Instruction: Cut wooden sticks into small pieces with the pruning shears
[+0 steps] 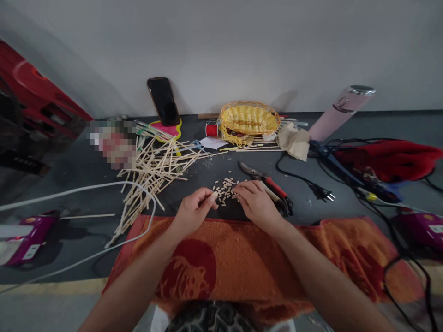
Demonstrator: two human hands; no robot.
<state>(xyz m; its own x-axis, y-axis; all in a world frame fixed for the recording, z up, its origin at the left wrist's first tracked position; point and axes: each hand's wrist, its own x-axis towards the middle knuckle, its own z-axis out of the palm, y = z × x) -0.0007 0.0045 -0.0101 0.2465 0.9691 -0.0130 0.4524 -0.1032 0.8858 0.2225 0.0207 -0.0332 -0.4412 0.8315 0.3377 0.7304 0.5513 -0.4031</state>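
Note:
My left hand (194, 210) pinches a small wooden stick piece between thumb and fingers, just left of a heap of short cut wooden pieces (225, 188) on the dark table. Fingers down, my right hand (255, 203) rests on the right side of that heap and touches the pieces; whether it grips one I cannot tell. Red-handled cutters (268, 182) lie just behind and to the right of my right hand. A loose pile of long wooden sticks (152, 170) spreads to the left.
An orange towel (242, 263) covers the near edge. A yellow woven basket (249, 119), red thread spool (211, 128), leaning phone (164, 101) and pink bottle (341, 110) stand at the back. A black plug and cable (320, 191), red cloth (387, 159) and white cable (69, 191) lie around.

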